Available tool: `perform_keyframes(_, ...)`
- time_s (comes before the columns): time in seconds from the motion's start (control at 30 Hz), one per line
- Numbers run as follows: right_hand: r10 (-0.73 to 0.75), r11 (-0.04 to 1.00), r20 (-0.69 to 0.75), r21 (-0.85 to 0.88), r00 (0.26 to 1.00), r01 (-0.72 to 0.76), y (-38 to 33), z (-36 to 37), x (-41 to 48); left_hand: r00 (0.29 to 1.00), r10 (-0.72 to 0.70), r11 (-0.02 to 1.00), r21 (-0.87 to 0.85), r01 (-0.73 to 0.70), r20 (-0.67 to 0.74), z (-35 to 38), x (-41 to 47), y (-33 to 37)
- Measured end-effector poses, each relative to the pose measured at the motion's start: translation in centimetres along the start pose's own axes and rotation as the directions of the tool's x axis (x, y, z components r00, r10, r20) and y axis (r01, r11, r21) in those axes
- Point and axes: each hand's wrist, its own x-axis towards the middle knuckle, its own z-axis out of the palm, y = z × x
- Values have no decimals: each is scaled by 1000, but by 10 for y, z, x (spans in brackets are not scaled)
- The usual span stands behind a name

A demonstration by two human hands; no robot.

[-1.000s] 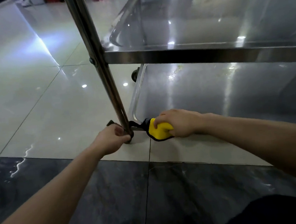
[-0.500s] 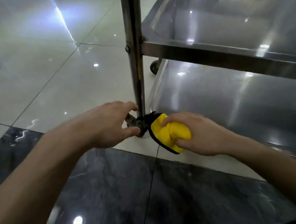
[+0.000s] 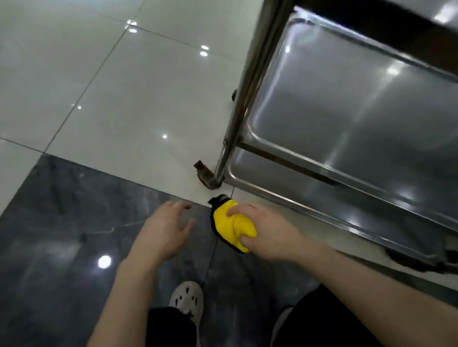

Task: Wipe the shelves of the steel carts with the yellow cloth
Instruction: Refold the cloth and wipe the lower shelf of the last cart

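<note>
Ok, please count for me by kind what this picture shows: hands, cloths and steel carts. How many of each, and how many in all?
Hands: 2 (left hand, right hand)
Cloths: 1 (yellow cloth, gripped by the right hand)
Carts: 1 (steel cart)
Total: 4

No legible text or labels

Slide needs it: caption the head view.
Right hand grips yellow cloth near bottom shelf of steel cart; left hand open.
</note>
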Motion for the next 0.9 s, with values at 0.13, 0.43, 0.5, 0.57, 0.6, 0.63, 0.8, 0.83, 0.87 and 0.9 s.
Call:
perform_keyframes(0.13, -26, 1000, 44, 9, 999, 26, -68, -44, -58, 998, -58, 998, 6, 58, 39, -67, -100, 16)
perform_keyframes(0.43, -103, 992, 33, 77, 994, 101, -233, -161, -137, 992, -123, 991, -48, 123, -1, -267, -223, 56)
perform_keyframes(0.5, -121, 990, -26, 74, 992, 122, -262, -189, -134, 995, -97, 995, -37, 96, -22, -306, -223, 55)
perform_keyframes(0.57, -126, 989, -82, 69, 989, 132, -286, -215, -128, 996, -71, 997, -3, 71, -51, -344, -216, 53)
perform_keyframes(0.6, -126, 989, -116, 67, 985, 135, -297, -227, -125, 996, -59, 998, 14, 60, -74, -363, -212, 52)
perform_keyframes(0.63, -126, 988, -153, 72, 980, 139, -307, -240, -122, 995, -43, 999, 25, 46, -94, -382, -207, 52)
perform_keyframes(0.8, -83, 982, -323, 137, 943, 133, -337, -288, -101, 992, 54, 998, 48, -49, -112, -468, -174, 60)
perform_keyframes(0.83, -65, 981, -346, 150, 936, 124, -340, -297, -97, 990, 72, 996, 66, -65, -119, -484, -165, 63)
perform_keyframes(0.87, -52, 980, -366, 159, 929, 117, -341, -305, -92, 987, 97, 992, 89, -86, -129, -499, -156, 66)
perform_keyframes(0.9, -41, 980, -381, 164, 924, 111, -343, -314, -86, 983, 121, 988, 110, -106, -136, -513, -145, 70)
